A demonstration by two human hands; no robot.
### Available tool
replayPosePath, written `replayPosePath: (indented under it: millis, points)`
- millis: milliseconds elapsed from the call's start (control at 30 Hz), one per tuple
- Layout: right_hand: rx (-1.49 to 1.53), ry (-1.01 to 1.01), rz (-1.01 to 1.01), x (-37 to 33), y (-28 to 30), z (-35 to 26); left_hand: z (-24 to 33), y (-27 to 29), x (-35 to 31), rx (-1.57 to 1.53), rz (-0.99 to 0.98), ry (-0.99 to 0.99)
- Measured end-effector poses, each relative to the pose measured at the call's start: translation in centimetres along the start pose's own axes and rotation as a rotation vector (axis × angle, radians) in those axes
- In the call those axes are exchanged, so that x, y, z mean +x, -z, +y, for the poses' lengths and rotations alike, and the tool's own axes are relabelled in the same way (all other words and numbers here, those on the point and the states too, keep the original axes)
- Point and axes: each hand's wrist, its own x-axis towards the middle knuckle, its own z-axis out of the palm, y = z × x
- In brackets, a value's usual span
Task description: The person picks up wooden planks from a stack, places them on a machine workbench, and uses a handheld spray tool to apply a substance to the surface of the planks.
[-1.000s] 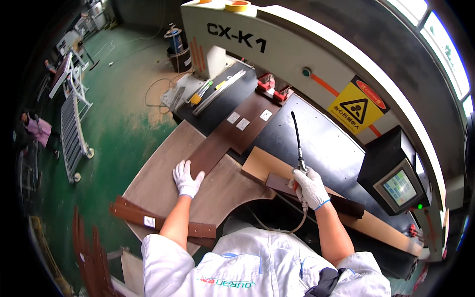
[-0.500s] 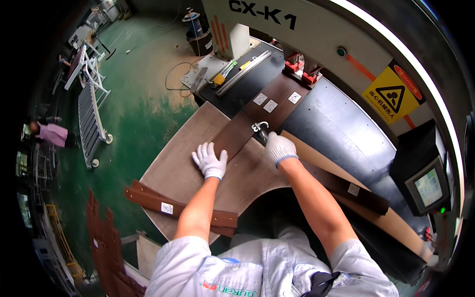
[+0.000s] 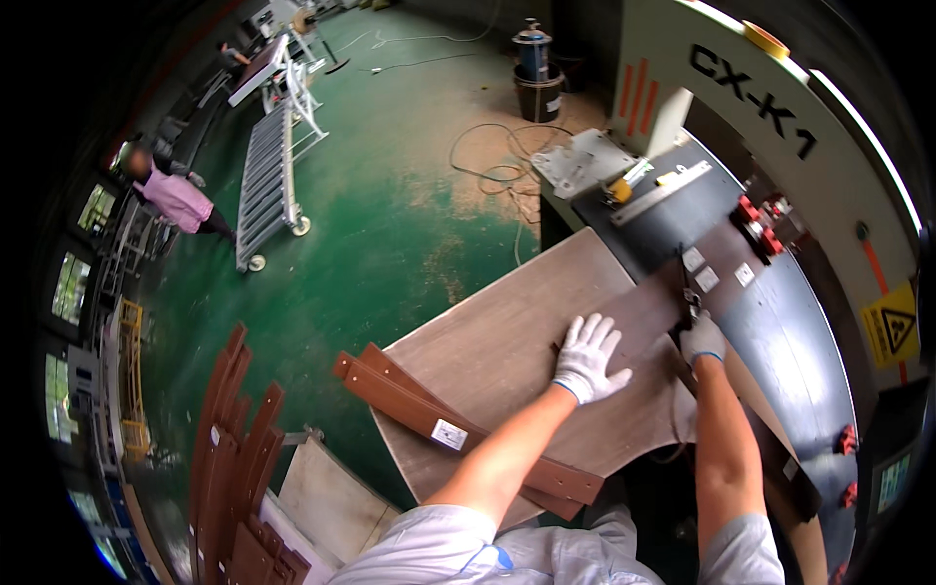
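My left hand (image 3: 588, 361), in a white knit glove, lies flat with fingers spread at the near end of a dark brown board (image 3: 639, 310). That board runs from a wood-toned support table (image 3: 487, 336) up to red clamps (image 3: 760, 226) on the machine. White labels (image 3: 706, 279) show on the board's far part. My right hand (image 3: 703, 340), gloved too, is closed around a dark tool with a slim nozzle, which looks like an air blow gun (image 3: 692, 295). It is held over the board's right edge, nozzle pointing away from me. My fingers partly hide its handle.
Two brown slats (image 3: 414, 402) lie crossed on the support table's near left. More brown slats (image 3: 229, 458) stand at lower left. A roller conveyor (image 3: 265, 180) and a person in pink (image 3: 175, 198) are far left. The machine's dark metal bed (image 3: 785, 322) extends right.
The view has swung left, so the machine sits farther right. My left hand still rests flat on the board. The tool in my right hand now points away, its nozzle visible.
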Motion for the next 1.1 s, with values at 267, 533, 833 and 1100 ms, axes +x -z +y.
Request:
replayPosePath:
  millis: [267,533,833,1100]
  points:
    - [0.04,0.137,0.069,1.0,-0.4,1.3,0.4,-0.4,0.3,-0.117,0.16,0.178]
    - [0.151,0.172,0.049,2.5,-1.7,3.8,1.4,-0.2,0.7,-0.109,0.003,0.208]
    - [0.067,0.151,0.035,3.3,-2.0,2.5,0.7,0.7,0.5,-0.134,-0.017,0.244]
    - [0.133,0.188,0.047,5.3,-3.4,5.0,1.4,1.0,0.8,-0.116,-0.094,0.296]
